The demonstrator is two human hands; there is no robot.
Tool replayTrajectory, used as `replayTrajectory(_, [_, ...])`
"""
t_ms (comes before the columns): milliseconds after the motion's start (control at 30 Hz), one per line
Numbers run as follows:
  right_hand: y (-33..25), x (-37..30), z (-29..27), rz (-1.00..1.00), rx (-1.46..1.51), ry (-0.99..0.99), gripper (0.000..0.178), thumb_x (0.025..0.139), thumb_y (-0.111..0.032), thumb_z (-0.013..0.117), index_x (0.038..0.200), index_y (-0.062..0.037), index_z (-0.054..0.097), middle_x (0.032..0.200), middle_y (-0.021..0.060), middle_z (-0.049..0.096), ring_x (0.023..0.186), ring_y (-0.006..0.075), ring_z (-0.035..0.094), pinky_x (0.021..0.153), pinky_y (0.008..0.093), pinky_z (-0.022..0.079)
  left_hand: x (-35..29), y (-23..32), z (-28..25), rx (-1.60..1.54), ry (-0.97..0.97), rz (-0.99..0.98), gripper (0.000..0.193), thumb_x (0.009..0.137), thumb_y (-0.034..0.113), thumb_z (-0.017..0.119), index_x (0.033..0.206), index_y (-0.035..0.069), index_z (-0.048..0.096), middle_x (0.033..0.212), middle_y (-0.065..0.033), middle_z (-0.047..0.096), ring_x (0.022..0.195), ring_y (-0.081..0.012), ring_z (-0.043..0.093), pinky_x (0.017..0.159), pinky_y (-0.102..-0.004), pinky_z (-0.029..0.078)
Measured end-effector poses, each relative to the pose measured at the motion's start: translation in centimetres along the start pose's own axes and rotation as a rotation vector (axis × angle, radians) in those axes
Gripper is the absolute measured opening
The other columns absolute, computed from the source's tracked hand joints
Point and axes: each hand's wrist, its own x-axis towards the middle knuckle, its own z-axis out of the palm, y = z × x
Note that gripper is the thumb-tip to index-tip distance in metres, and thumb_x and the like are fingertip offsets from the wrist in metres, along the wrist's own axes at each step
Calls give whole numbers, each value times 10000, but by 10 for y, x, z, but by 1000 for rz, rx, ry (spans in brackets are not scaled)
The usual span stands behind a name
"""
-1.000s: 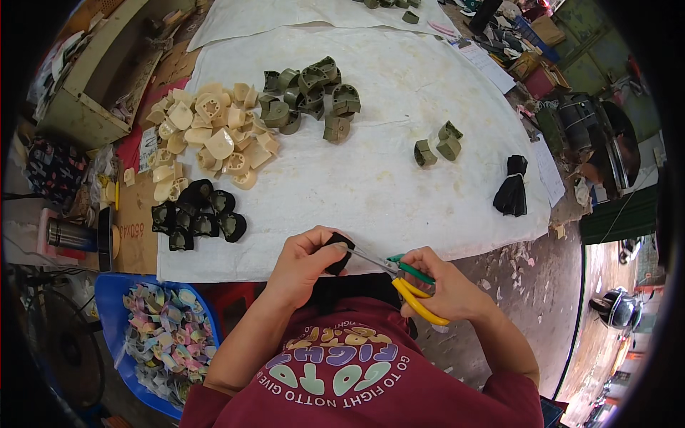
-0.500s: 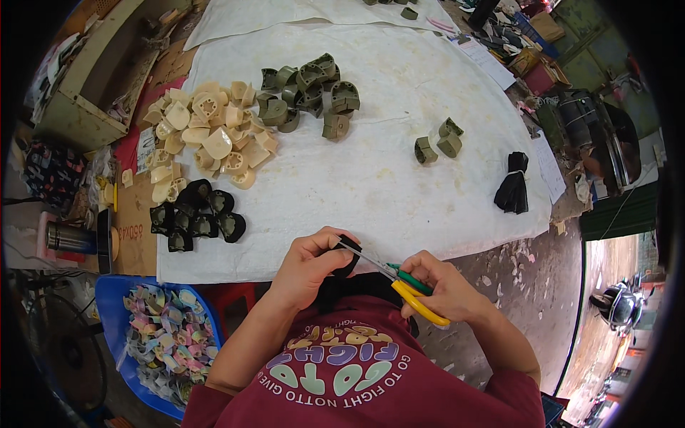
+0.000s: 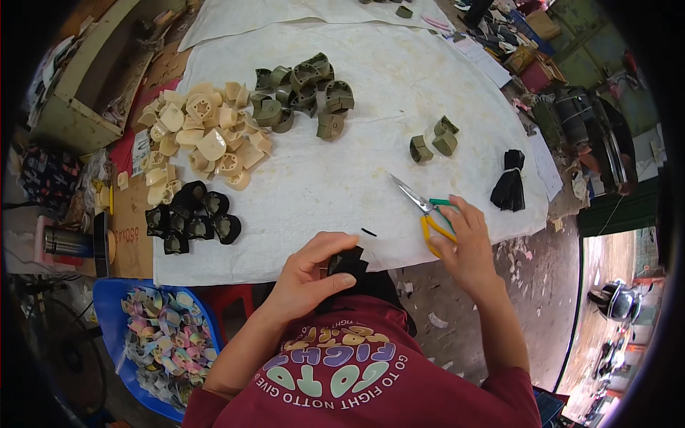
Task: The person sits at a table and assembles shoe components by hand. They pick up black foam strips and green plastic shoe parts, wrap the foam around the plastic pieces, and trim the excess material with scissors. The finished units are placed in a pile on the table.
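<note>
Left hand [image 3: 308, 274] curled, fingers and thumb pinched closed near the chest, forearm bent inward; right hand [image 3: 467, 242] extended forward, fingers wrapped closed, forearm angled up from lower right.

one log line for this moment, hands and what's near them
left hand: holds black piece | right hand: holds scissors, blades over white sheet | near: black scrap, black parts
</note>
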Motion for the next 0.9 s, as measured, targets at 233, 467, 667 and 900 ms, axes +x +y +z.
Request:
replayTrajectory(233, [-81,12,29,272,1001,-400,195,797,-91,736,944,0,647,871,27,662,774,66,595,710,227,485,-2,12,3,401,9,206,653,752,-51,699,1348,51,454,1250,-93,447,1161,-195,512,973,-316,447])
replayTrajectory(467, [-92,18,38,330,1125,-428,143,797,-95,735,867,-23,634,810,24,635,714,76,592,657,238,485,-7,19,-8,673,-4,314,575,741,-23,737,1264,39,504,1283,-157,521,1153,-236,564,917,-341,497])
replayTrajectory(667, [-98,23,34,173,915,-321,148,781,-91,747,821,-26,621,782,30,600,719,104,587,638,255,474,-4,27,-4,848,21,445,565,710,-19,737,1228,65,526,1254,-189,569,1076,-315,625,843,-339,541])
replayTrajectory(900, [-106,35,30,-24,634,-216,190,758,-125,762,802,-34,601,803,56,606,740,141,596,644,280,468,-4,23,-5,675,39,425,525,751,-53,701,1229,61,516,1303,-178,525,1097,-258,605,863,-322,524])
